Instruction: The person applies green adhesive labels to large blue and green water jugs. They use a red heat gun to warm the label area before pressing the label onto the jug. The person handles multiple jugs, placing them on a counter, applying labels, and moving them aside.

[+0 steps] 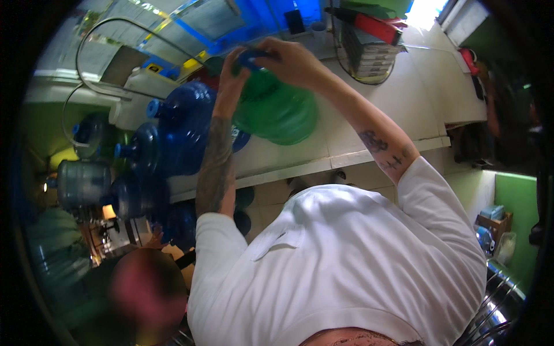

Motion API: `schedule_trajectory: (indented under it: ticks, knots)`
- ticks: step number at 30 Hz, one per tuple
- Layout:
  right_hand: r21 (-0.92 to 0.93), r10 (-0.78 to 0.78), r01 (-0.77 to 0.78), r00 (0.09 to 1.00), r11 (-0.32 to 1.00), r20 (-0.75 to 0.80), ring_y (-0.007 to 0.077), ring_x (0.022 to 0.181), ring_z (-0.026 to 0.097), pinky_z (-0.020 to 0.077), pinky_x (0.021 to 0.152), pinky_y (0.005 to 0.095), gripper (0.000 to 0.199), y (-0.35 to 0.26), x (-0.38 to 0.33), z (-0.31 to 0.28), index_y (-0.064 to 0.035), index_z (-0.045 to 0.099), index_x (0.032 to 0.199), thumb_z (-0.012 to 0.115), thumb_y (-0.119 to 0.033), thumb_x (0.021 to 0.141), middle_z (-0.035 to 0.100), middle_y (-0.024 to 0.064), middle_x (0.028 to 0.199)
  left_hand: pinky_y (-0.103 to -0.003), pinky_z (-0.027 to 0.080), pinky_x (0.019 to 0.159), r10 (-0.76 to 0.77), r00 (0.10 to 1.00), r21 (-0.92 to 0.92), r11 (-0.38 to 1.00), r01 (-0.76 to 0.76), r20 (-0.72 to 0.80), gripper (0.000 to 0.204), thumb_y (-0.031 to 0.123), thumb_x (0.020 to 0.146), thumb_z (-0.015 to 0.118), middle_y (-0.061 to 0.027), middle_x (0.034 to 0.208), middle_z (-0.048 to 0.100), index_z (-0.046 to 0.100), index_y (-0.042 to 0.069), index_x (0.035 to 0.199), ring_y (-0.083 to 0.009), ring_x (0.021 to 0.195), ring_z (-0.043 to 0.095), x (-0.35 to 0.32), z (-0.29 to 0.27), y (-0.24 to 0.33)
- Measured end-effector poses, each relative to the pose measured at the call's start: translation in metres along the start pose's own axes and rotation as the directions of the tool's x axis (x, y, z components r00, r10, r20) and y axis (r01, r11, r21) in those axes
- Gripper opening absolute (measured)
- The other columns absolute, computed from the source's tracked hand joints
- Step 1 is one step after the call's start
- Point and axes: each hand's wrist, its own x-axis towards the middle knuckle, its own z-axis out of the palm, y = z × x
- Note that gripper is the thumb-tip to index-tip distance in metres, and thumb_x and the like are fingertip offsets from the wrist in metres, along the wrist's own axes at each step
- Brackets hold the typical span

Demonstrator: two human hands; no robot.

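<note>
Jug [280, 112], green, is standing on the bench [369, 118]; left hand [231, 74] and right hand [288, 62], both curled, are clasping its blue cap [250, 59]; blue jugs [187, 132] are sitting leftward.

Both arms reach forward here, and the hands come together out in front! The left forearm [214, 167], darkly tattooed, runs nearly straight ahead to the left hand [229, 72], fingers stretched forward and slightly bent. Across from it, the right forearm [363, 112], with dark tattoos toward the elbow, slants inward from the right, wrist a touch flexed, and the right hand [285, 59] arches over, fingers curled toward its partner. Nearly meeting, those two! Fingertips are blurred, so how firmly they press can't be told.
</note>
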Motion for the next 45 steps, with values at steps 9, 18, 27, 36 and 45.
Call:
schedule_trajectory:
  ticks: [9,18,27,36,45]
  knots:
    - [-0.693,0.710,-0.445,0.690,0.567,0.138,0.0372,0.104,0.064,0.0513,0.084,0.0504,0.027,0.248,-0.264,-0.033,-0.0105,0.060,0.108,0.070,-0.031,0.092,0.064,0.0141,0.106,-0.042,0.050,0.095,-0.070,0.997,0.505,0.862,0.039,0.042,0.043,0.027,0.090,0.076,-0.0164,0.118,0.069,0.063,0.002,0.123,-0.0327,0.110,0.066,-0.023,0.008,0.002]
    - [-0.672,0.668,-0.555,0.734,0.489,-0.120,0.0372,0.111,0.058,0.0495,0.091,0.0478,0.046,0.294,-0.361,-0.036,-0.0075,0.056,0.120,0.073,-0.038,0.091,0.058,0.0178,0.116,-0.042,0.046,0.100,-0.024,0.998,0.471,0.882,-0.009,0.063,0.041,0.024,0.095,0.071,-0.0161,0.120,0.068,0.060,0.001,0.128,-0.0317,0.113,0.063,-0.024,0.001,-0.006]
    - [-0.228,0.779,-0.843,0.538,0.488,-0.322,0.0332,0.122,0.058,0.0477,0.100,0.0431,0.060,0.242,-0.369,-0.064,-0.0041,0.056,0.134,0.060,-0.052,0.099,0.060,0.0200,0.131,-0.044,0.047,0.101,0.002,0.999,0.099,0.995,-0.007,0.047,0.061,0.045,0.095,0.070,-0.0154,0.121,0.065,0.053,0.002,0.134,-0.0314,0.112,0.063,-0.085,0.031,-0.006]
    - [-0.180,0.375,-0.415,0.901,0.892,-0.219,0.0211,0.124,0.056,0.0408,0.109,0.0378,0.062,0.004,-0.181,-0.166,-0.0013,0.055,0.141,0.043,-0.053,0.107,0.063,0.0131,0.131,-0.035,0.052,0.098,-0.846,0.494,-0.828,0.123,0.548,0.202,0.064,0.057,0.102,0.053,-0.0111,0.130,0.063,0.053,0.005,0.140,-0.0230,0.114,0.063,-0.126,0.039,-0.125]
    - [-0.667,0.100,-0.145,0.989,0.731,-0.105,0.0416,0.121,0.061,0.0459,0.105,0.0440,0.063,-0.150,-0.079,-0.036,-0.0004,0.052,0.142,0.063,-0.046,0.099,0.062,0.0249,0.131,-0.036,0.050,0.099,-0.548,0.690,-0.848,-0.067,0.527,0.472,0.065,0.057,0.100,0.056,-0.0099,0.129,0.063,0.054,0.005,0.139,-0.0228,0.115,0.062,-0.149,0.043,-0.150]
